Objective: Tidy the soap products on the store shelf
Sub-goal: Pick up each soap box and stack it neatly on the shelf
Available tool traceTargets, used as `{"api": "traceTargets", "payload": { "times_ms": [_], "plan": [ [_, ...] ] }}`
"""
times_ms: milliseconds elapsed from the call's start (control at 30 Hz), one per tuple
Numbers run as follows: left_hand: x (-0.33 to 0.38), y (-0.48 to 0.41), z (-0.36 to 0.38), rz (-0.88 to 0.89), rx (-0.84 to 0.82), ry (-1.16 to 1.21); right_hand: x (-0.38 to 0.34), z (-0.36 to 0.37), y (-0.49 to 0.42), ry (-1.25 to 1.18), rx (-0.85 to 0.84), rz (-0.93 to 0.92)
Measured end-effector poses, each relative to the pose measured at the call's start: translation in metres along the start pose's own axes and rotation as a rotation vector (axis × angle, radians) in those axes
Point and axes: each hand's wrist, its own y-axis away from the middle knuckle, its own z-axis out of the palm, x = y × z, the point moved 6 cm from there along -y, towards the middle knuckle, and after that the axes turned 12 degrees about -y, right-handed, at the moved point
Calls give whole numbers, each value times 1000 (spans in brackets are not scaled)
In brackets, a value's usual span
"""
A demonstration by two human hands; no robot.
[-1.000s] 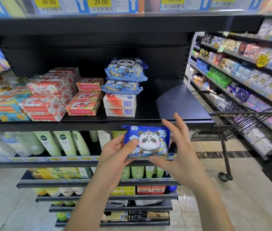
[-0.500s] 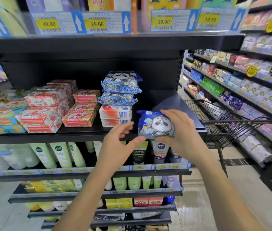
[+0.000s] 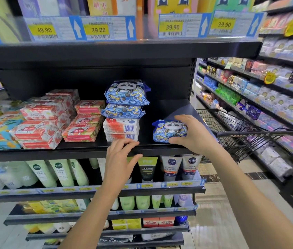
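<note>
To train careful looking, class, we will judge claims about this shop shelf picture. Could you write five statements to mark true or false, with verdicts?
1. The right hand grips a blue panda pack. True.
2. The left hand also holds that pack. False: it holds nothing, and its fingers are spread near the shelf edge.
3. Two more panda packs lie stacked on white boxes. True.
4. The gripped pack sits on top of that stack. False: it is to the right of the stack, low by the shelf.
5. A wire shopping cart stands left of the shelves. False: it stands to the right.
</note>
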Motion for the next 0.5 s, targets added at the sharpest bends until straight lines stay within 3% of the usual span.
{"api": "traceTargets", "payload": {
  "times_ms": [200, 500],
  "plan": [
    [-1, -1, 2, 1, -2, 32, 0, 2, 8, 45, 186, -72],
    [-4, -1, 6, -8, 16, 59, 17, 6, -66, 8, 169, 60]
  ]
}}
